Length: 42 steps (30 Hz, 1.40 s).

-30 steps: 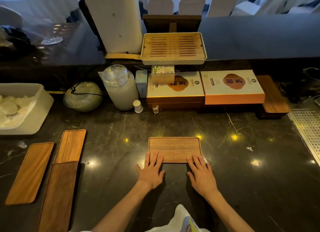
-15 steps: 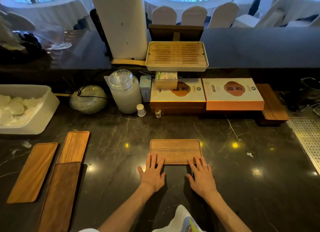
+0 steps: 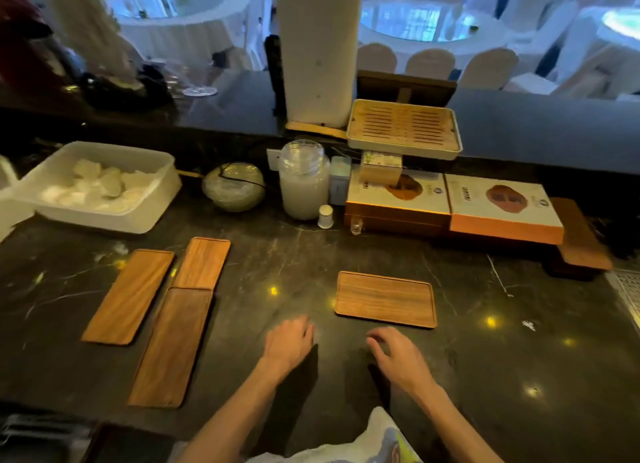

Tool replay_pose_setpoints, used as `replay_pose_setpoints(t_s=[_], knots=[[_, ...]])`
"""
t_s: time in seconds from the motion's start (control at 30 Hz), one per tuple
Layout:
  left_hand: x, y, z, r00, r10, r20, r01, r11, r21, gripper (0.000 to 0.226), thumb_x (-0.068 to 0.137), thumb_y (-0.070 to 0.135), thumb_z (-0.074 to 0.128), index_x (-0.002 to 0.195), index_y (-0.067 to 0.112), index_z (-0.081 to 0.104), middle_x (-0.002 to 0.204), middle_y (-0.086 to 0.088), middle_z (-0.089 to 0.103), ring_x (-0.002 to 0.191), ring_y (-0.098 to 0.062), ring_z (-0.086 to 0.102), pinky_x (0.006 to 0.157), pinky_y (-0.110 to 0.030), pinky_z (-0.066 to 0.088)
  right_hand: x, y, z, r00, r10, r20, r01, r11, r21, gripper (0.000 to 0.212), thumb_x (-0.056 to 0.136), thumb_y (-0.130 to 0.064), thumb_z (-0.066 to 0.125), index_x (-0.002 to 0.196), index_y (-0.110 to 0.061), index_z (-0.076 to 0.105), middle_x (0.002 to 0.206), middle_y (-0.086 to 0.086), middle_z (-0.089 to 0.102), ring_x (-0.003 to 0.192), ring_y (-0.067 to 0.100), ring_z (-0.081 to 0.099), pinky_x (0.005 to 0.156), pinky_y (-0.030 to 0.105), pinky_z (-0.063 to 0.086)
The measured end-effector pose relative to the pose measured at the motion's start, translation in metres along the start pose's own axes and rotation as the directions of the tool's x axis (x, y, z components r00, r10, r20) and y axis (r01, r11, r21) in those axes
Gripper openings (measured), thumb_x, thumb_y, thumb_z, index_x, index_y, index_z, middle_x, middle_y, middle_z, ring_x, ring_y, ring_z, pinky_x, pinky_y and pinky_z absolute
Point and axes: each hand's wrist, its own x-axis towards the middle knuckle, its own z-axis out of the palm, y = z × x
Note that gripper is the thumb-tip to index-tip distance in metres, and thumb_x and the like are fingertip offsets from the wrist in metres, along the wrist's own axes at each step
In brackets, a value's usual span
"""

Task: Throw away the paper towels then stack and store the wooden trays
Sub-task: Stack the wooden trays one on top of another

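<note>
The short wooden tray lies flat on the dark marbled bench, just beyond the hands. It is a rectangle with rounded corners, a low raised rim, a lengthwise grain and nothing on it. At the left lie three long wooden trays. One lies alone on the outside. A second and a darker third are set end to end beside it, their short ends touching or slightly overlapping.

The left hand and the right hand are over the bench near the short tray's front edge, clear of it. Both are palm down with fingers loosely bent and holding nothing, though the left fingertips are blurred.

A white plastic tub at the far left holds crumpled white pieces, probably the paper towels. Along the back stand a glass bowl and a lidded glass jar with whitish contents. Next to them are two flat orange-and-white boxes, side by side. A slatted tea tray sits raised behind them.
</note>
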Motion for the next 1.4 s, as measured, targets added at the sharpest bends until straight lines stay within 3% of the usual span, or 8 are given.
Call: replay_pose_setpoints(t_s=[0.27,0.4,0.63,0.77,0.93,1.03,1.2,1.4], knots=[[-0.032,-0.118,-0.060,0.941,-0.277,-0.196,0.231,0.946,-0.228,0.032,0.097,0.034,0.041,0.119,0.020,0.060,0.115,-0.007,0.067,0.109,-0.028,0.063,0.089,-0.040,0.048,0.053,-0.122,0.047,0.963,-0.144,0.230,0.139,0.990,0.038,0.027,0.097,-0.039,0.050,0.111,-0.023,0.067,0.104,-0.004,0.070,0.094,0.010,0.063,0.082,0.029,0.051],[-0.056,-0.186,-0.075,0.888,-0.417,-0.194,0.347,0.884,-0.312,0.030,0.098,0.030,0.041,0.116,0.017,0.062,0.113,-0.006,0.067,0.106,-0.026,0.063,0.086,-0.037,0.048,0.065,-0.173,0.100,0.918,-0.139,0.371,0.142,0.990,0.021,0.026,0.096,-0.039,0.051,0.109,-0.024,0.067,0.101,-0.003,0.070,0.091,0.011,0.063,0.080,0.030,0.052],[-0.069,-0.266,-0.082,0.805,-0.588,-0.074,0.548,0.786,-0.284,0.026,0.094,0.028,0.043,0.114,0.018,0.057,0.116,-0.010,0.064,0.108,-0.032,0.061,0.088,-0.042,0.050,0.082,-0.236,0.183,0.879,0.015,0.477,-0.093,0.985,0.142,0.017,0.095,-0.030,0.055,0.099,-0.019,0.067,0.081,-0.002,0.066,0.078,0.014,0.064,0.076,0.030,0.051],[-0.063,-0.292,-0.077,0.810,-0.586,0.007,0.560,0.770,-0.305,0.029,0.095,0.025,0.048,0.121,0.015,0.054,0.124,-0.010,0.060,0.115,-0.032,0.057,0.092,-0.041,0.047,0.086,-0.254,0.213,0.822,0.108,0.559,-0.282,0.930,0.235,0.015,0.096,-0.024,0.055,0.093,-0.012,0.063,0.084,0.004,0.063,0.070,0.015,0.059,0.066,0.029,0.048],[-0.054,-0.306,-0.070,0.844,-0.536,0.035,0.514,0.788,-0.340,0.025,0.093,0.016,0.052,0.115,0.008,0.058,0.121,-0.014,0.062,0.114,-0.032,0.057,0.092,-0.038,0.045,0.081,-0.265,0.234,0.752,0.180,0.634,-0.482,0.807,0.342,0.025,0.095,-0.026,0.058,0.114,-0.010,0.055,0.097,0.008,0.067,0.082,0.017,0.067,0.069,0.023,0.053],[-0.052,-0.307,-0.067,0.856,-0.514,0.054,0.495,0.787,-0.369,0.017,0.091,0.011,0.053,0.107,0.006,0.058,0.114,-0.016,0.062,0.106,-0.031,0.058,0.086,-0.036,0.045,0.078,-0.263,0.240,0.775,0.206,0.598,-0.488,0.796,0.358,0.012,0.092,-0.019,0.062,0.095,-0.014,0.051,0.079,0.003,0.063,0.064,0.011,0.063,0.059,0.021,0.052],[-0.044,-0.296,-0.069,0.903,-0.426,0.057,0.404,0.794,-0.454,0.007,0.089,0.007,0.053,0.095,0.009,0.056,0.101,-0.014,0.063,0.096,-0.028,0.059,0.082,-0.035,0.046,0.075,-0.249,0.221,0.786,0.242,0.570,-0.522,0.753,0.400,0.010,0.091,-0.018,0.064,0.084,-0.015,0.057,0.081,0.004,0.068,0.072,0.011,0.067,0.066,0.023,0.058],[-0.012,-0.237,-0.070,0.983,-0.171,0.069,0.184,0.884,-0.429,0.012,0.092,0.006,0.049,0.100,0.006,0.058,0.098,-0.012,0.060,0.095,-0.025,0.056,0.083,-0.031,0.042,0.057,-0.193,0.167,0.766,0.282,0.577,-0.634,0.479,0.608,0.019,0.086,-0.012,0.069,0.097,-0.010,0.053,0.091,0.011,0.070,0.081,0.017,0.072,0.070,0.029,0.060]])
